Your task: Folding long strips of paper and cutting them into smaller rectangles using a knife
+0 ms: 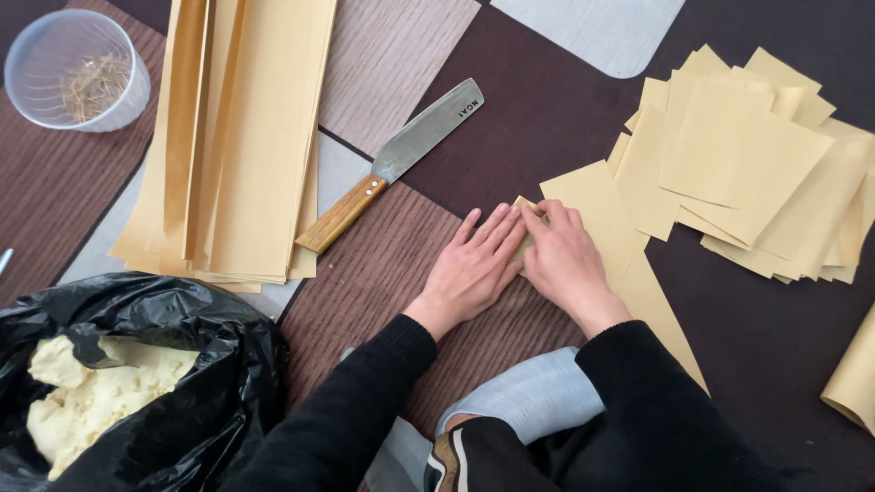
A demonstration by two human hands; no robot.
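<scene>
My left hand (474,264) and my right hand (565,260) lie side by side, palms down, on the patterned mat. Their fingertips press a small folded piece of yellow paper (526,239), mostly hidden under the fingers. A long yellow paper strip (629,264) runs under and past my right hand toward my lap. Neither hand grips anything; the fingers are flat and slightly apart.
A cleaver with a wooden handle (396,164) lies left of my hands. Long yellow paper strips (241,137) are stacked at left, cut squares (756,164) are piled at right. A clear plastic cup (77,68) holds thin sticks. A black bag with pale dough (100,392) sits lower left.
</scene>
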